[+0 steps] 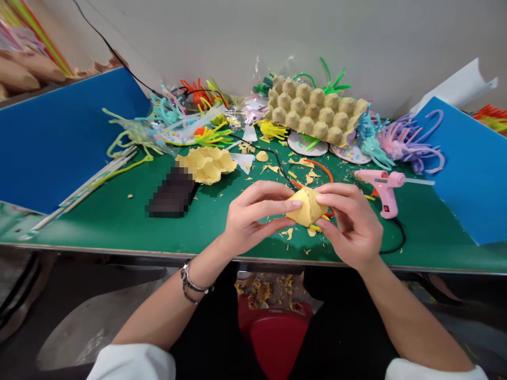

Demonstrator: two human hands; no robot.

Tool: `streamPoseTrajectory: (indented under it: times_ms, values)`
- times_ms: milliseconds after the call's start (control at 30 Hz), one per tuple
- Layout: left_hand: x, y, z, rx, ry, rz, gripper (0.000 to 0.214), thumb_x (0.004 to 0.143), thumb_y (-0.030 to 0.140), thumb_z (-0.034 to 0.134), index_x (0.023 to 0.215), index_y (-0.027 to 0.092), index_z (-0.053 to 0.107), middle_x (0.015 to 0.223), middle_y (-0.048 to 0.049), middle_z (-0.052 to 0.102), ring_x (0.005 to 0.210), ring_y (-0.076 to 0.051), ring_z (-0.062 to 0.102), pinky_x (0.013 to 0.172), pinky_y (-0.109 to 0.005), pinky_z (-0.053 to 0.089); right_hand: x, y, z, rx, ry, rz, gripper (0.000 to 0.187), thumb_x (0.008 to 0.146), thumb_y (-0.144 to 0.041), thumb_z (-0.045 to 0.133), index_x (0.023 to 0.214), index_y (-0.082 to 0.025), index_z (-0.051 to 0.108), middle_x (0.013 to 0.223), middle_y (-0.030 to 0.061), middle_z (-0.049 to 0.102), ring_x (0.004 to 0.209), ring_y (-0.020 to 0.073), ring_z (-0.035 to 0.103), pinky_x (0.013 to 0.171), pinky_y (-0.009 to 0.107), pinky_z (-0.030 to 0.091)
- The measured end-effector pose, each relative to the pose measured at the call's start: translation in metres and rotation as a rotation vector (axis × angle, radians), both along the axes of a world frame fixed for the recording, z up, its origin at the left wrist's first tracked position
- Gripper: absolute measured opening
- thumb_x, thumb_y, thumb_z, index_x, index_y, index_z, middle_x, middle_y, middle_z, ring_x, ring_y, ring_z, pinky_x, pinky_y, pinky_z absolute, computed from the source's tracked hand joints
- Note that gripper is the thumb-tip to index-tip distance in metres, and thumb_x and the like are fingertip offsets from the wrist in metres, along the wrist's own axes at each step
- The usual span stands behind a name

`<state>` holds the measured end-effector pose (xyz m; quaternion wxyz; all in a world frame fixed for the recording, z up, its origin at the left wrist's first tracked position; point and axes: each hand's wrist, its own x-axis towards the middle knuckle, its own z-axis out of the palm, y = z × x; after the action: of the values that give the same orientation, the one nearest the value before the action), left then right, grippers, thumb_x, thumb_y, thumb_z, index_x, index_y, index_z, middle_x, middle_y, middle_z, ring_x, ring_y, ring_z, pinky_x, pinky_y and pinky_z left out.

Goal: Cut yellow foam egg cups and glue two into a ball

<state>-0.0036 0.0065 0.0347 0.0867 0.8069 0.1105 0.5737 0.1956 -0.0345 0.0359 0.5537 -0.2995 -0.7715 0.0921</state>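
My left hand (253, 214) and my right hand (348, 221) meet over the front of the green table (119, 221). Together they pinch a small yellow egg-carton cup (306, 207) between fingers and thumbs, each hand closed on one side of it. Yellow scraps (288, 232) lie on the table just below the cup. A torn yellow piece of egg carton (206, 163) rests behind my left hand.
A pink glue gun (383, 187) with a black cord lies right of my hands. A tan egg carton (312, 111), pipe cleaners in many colours and paper plates crowd the back. Blue boards (59, 137) stand at both sides. White glue sticks (91, 187) lie left. A red bin (277, 338) sits under the table.
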Motion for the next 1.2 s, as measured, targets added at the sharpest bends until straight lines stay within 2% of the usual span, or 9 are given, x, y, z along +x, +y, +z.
streamPoseTrajectory:
  times_ms: [433, 500, 600, 700, 833, 967, 1033, 1100, 1200]
  values:
    - [0.0, 0.0, -0.003, -0.007, -0.016, -0.024, 0.023, 0.083, 0.023, 0.069, 0.106, 0.021, 0.066, 0.098, -0.0043, 0.066, 0.087, -0.011, 0.066, 0.069, -0.02, 0.057, 0.001, 0.001, 0.005, 0.03, -0.061, 0.065, 0.046, 0.083, -0.01, 0.062, 0.125, -0.029, 0.06, 0.114, 0.0061, 0.06, 0.104, 0.0187, 0.06, 0.088, 0.035, 0.052]
    - [0.001, 0.0, -0.003, -0.02, -0.025, -0.021, 0.024, 0.083, 0.026, 0.069, 0.106, 0.022, 0.065, 0.097, -0.0035, 0.067, 0.086, -0.011, 0.066, 0.069, -0.022, 0.057, 0.002, 0.001, 0.005, 0.011, -0.064, 0.066, 0.043, 0.085, -0.014, 0.061, 0.125, -0.029, 0.059, 0.114, 0.0062, 0.06, 0.105, 0.0188, 0.059, 0.089, 0.036, 0.052]
    - [0.004, 0.001, -0.006, -0.055, -0.053, -0.002, 0.024, 0.082, 0.028, 0.071, 0.104, 0.024, 0.065, 0.096, -0.0033, 0.067, 0.088, -0.013, 0.066, 0.074, -0.026, 0.058, 0.003, 0.001, 0.006, 0.0, -0.091, 0.067, 0.042, 0.087, -0.031, 0.061, 0.129, -0.028, 0.057, 0.117, 0.0077, 0.058, 0.107, 0.0211, 0.058, 0.09, 0.038, 0.052]
    - [0.01, -0.001, -0.011, -0.205, -0.121, -0.044, 0.03, 0.078, 0.025, 0.075, 0.106, 0.023, 0.063, 0.097, -0.0037, 0.067, 0.091, -0.014, 0.066, 0.077, -0.027, 0.058, 0.002, 0.0, 0.008, 0.058, -0.166, -0.023, 0.052, 0.083, -0.042, 0.065, 0.131, -0.026, 0.053, 0.117, 0.0088, 0.057, 0.108, 0.0237, 0.058, 0.091, 0.041, 0.052]
    - [0.019, -0.009, -0.016, -0.494, -0.252, -0.182, 0.041, 0.076, 0.02, 0.077, 0.109, 0.024, 0.053, 0.099, -0.0012, 0.065, 0.089, -0.01, 0.066, 0.079, -0.022, 0.057, -0.005, 0.002, 0.009, 0.196, -0.275, -0.207, 0.065, 0.082, -0.038, 0.068, 0.14, -0.026, 0.041, 0.116, 0.0092, 0.058, 0.107, 0.0248, 0.058, 0.09, 0.042, 0.052]
    - [0.024, -0.015, -0.017, -0.651, -0.281, -0.22, 0.046, 0.076, 0.023, 0.077, 0.11, 0.024, 0.046, 0.098, -0.0002, 0.064, 0.088, -0.009, 0.067, 0.081, -0.022, 0.056, -0.009, 0.003, 0.007, 0.289, -0.329, -0.335, 0.065, 0.084, -0.037, 0.066, 0.142, -0.025, 0.038, 0.121, 0.0118, 0.055, 0.111, 0.0265, 0.056, 0.089, 0.042, 0.052]
    - [0.024, -0.015, -0.016, -0.641, -0.265, -0.208, 0.048, 0.077, 0.027, 0.076, 0.113, 0.024, 0.044, 0.097, -0.0002, 0.065, 0.088, -0.01, 0.067, 0.08, -0.023, 0.056, -0.008, 0.003, 0.008, 0.29, -0.322, -0.37, 0.061, 0.083, -0.035, 0.067, 0.138, -0.027, 0.043, 0.118, 0.0109, 0.056, 0.109, 0.0267, 0.056, 0.088, 0.042, 0.051]
    - [0.022, -0.012, -0.016, -0.563, -0.257, -0.171, 0.052, 0.078, 0.033, 0.075, 0.117, 0.026, 0.043, 0.094, 0.0002, 0.065, 0.087, -0.012, 0.067, 0.081, -0.026, 0.055, -0.005, 0.003, 0.009, 0.262, -0.292, -0.357, 0.058, 0.079, -0.033, 0.07, 0.133, -0.028, 0.048, 0.113, 0.009, 0.058, 0.105, 0.0266, 0.058, 0.089, 0.044, 0.05]
    - [0.013, -0.004, -0.013, -0.377, -0.279, 0.012, 0.052, 0.078, 0.039, 0.074, 0.12, 0.027, 0.046, 0.092, 0.0002, 0.062, 0.085, -0.014, 0.064, 0.084, -0.032, 0.053, 0.0, 0.003, 0.007, 0.119, -0.166, -0.236, 0.06, 0.073, -0.026, 0.07, 0.129, -0.03, 0.05, 0.115, 0.0073, 0.059, 0.107, 0.028, 0.058, 0.092, 0.047, 0.05]
